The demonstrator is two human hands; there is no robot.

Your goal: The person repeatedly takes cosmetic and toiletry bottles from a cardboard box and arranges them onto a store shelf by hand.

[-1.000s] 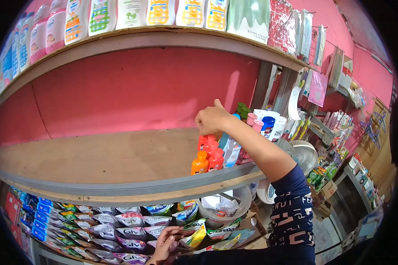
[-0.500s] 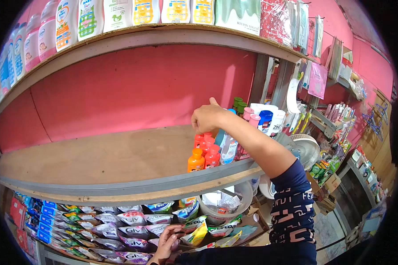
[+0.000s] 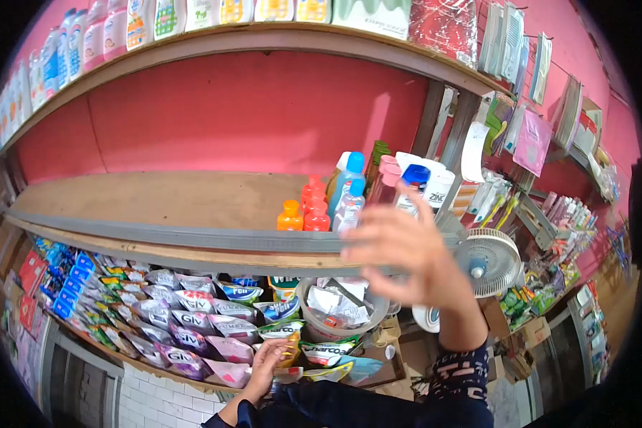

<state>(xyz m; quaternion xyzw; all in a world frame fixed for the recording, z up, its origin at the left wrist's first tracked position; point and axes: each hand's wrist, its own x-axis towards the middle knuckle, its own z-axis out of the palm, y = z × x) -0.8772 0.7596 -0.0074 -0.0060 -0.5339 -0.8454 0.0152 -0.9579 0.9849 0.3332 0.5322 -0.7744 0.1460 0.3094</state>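
My right hand point(image 3: 403, 253), blurred by motion, is held up in front of the shelf edge with its fingers spread and nothing seen in them. Behind it stands a group of bottles: an orange bottle point(image 3: 289, 216), several red bottles point(image 3: 317, 218), clear bottles with blue caps point(image 3: 350, 207), pink-capped bottles point(image 3: 386, 182) and a white bottle point(image 3: 441, 192) marked "ZINC". Below, my left hand point(image 3: 267, 365) rests by the upright packets, nearest a "Charcoal" packet point(image 3: 282, 330). Its fingers are loosely bent and apart, and I see nothing held in them.
The wooden shelf point(image 3: 157, 203) has a grey metal front edge. Above it, an upper shelf point(image 3: 264, 39) carries a row of bottles. Below stand rows of packets point(image 3: 192, 321) and a plastic tub point(image 3: 378, 314) with papers inside. A fan point(image 3: 486, 260) stands to the right.
My right hand has drawn back from behind the bottles to in front of the shelf edge, and its fingers have spread. My left hand stays by the packets. The view has shifted.
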